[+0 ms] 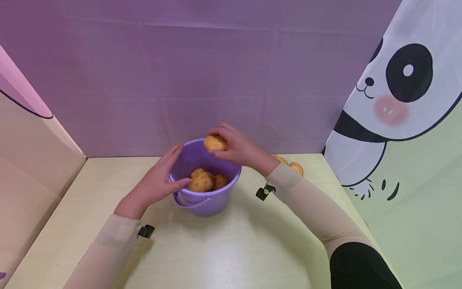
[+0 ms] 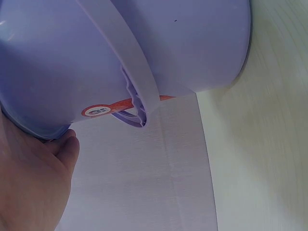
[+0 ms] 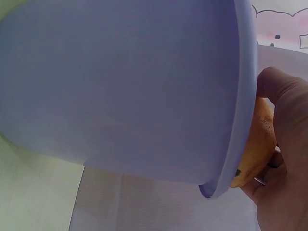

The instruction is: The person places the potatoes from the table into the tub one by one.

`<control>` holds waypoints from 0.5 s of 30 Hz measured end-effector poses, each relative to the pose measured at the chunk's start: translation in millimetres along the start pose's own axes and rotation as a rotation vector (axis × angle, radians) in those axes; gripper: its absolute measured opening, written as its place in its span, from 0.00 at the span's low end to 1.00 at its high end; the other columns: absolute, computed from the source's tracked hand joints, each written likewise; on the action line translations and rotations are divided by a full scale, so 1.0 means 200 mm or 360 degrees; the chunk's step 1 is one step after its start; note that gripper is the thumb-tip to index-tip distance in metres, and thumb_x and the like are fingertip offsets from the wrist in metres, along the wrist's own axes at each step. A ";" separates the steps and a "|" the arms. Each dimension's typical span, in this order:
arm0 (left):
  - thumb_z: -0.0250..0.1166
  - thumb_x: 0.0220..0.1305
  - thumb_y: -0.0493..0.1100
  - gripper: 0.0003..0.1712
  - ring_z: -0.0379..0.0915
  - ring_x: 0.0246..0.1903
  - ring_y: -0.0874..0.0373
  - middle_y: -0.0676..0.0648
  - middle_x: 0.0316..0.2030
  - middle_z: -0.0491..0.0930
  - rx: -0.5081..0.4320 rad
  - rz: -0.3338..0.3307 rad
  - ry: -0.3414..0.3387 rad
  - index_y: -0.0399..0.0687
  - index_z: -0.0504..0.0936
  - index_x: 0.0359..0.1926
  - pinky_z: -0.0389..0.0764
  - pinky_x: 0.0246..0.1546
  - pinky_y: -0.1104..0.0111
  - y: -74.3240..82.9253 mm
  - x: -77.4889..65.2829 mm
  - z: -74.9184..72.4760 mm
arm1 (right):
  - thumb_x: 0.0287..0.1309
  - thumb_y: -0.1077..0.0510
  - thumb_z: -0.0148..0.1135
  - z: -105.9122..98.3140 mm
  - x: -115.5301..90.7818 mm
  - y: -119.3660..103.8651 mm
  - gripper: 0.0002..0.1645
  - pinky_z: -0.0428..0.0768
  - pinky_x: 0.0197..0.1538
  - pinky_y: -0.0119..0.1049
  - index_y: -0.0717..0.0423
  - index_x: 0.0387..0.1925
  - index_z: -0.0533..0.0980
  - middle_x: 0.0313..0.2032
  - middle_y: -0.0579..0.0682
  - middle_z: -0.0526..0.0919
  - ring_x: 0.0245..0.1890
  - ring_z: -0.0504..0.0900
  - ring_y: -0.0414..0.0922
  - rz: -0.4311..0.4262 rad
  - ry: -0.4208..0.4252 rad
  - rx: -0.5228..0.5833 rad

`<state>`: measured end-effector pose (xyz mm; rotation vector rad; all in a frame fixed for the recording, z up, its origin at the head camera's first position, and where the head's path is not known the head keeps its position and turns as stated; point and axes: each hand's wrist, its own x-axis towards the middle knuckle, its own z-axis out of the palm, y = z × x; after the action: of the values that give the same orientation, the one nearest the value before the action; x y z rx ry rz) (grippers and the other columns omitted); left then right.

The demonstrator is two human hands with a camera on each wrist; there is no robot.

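Observation:
A purple bucket stands upright with several potatoes at its bottom. My left hand holds the bucket's left rim, its thumb reaching over the edge and its fingers along the side. In the left wrist view, fingers show right at the rim. Above the bucket's far right rim, my right hand grips another potato between thumb and fingers. From the right wrist, part of that potato shows past the bucket wall, the rest hidden behind the rim.
Two more potatoes lie on the light wooden table beyond my right forearm, which partly hides them. The bucket's handle hangs down on its near side. A purple backdrop rises at the table's far edge, with printed panels left and right.

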<state>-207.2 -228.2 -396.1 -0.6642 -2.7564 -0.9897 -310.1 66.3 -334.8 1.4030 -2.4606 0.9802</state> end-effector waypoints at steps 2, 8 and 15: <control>0.73 0.71 0.60 0.62 0.44 0.86 0.35 0.38 0.89 0.46 0.0000 0.0002 0.0000 0.39 0.50 0.89 0.56 0.80 0.32 0.00 0.00 0.00 | 0.67 0.55 0.77 0.00 0.00 0.00 0.30 0.79 0.58 0.38 0.63 0.65 0.80 0.57 0.56 0.81 0.55 0.80 0.49 0.0001 -0.0003 -0.0004; 0.74 0.71 0.59 0.61 0.44 0.86 0.35 0.39 0.89 0.46 -0.0004 0.0003 -0.0003 0.39 0.50 0.89 0.56 0.80 0.33 0.00 0.00 0.00 | 0.68 0.54 0.78 0.02 0.01 0.01 0.30 0.80 0.55 0.37 0.63 0.66 0.81 0.57 0.55 0.82 0.54 0.80 0.49 -0.0010 -0.0019 -0.0020; 0.74 0.71 0.60 0.61 0.44 0.86 0.35 0.39 0.89 0.46 -0.0009 0.0002 -0.0006 0.40 0.50 0.89 0.56 0.80 0.32 0.00 0.00 0.00 | 0.68 0.51 0.78 0.03 0.02 0.01 0.33 0.81 0.55 0.36 0.64 0.67 0.81 0.59 0.56 0.82 0.55 0.81 0.50 -0.0029 -0.0034 -0.0037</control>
<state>-207.7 -227.5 -395.7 -0.6692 -2.7568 -0.9978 -311.7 59.8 -339.1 1.4336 -2.4617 0.9343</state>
